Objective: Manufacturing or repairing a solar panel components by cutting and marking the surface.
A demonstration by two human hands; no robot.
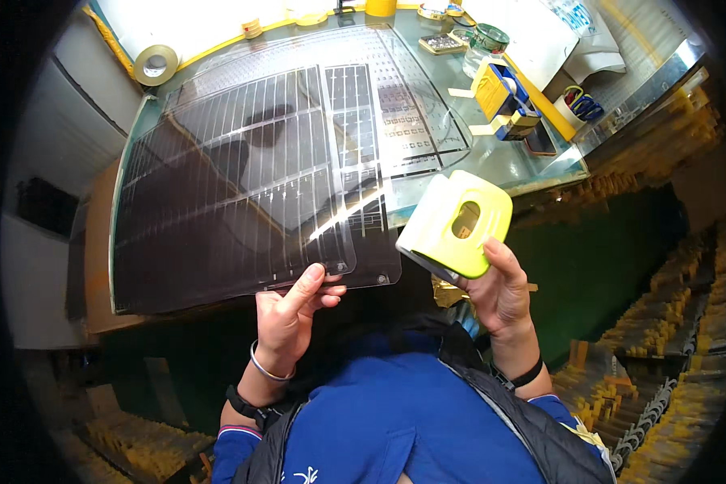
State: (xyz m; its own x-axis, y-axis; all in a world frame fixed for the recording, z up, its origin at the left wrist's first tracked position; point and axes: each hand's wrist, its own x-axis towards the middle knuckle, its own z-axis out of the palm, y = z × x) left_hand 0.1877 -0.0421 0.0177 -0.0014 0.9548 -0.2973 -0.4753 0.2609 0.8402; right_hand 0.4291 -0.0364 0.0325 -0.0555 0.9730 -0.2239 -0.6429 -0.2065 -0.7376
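My left hand [286, 315] pinches the near right corner of a dark film sheet [210, 202] between thumb and fingers. Pale grid lines cross the sheet, and a second sheet [371, 246] shows beyond its right edge. Small round marks sit near both near corners. In my right hand [500, 298] is a lime-green hole punch [492, 206] with an oval opening in its handle. It is raised and tilted, to the right of the sheets and apart from their corners. My right fingers are partly hidden beneath it.
Beneath the sheets is a glass-topped table [427, 189] with another patterned clear sheet [415, 121]. A tape roll [156, 64] stands at the far left. At the right are a blue and yellow tape dispenser [512, 101], a glass jar [486, 48] and scissors [587, 106].
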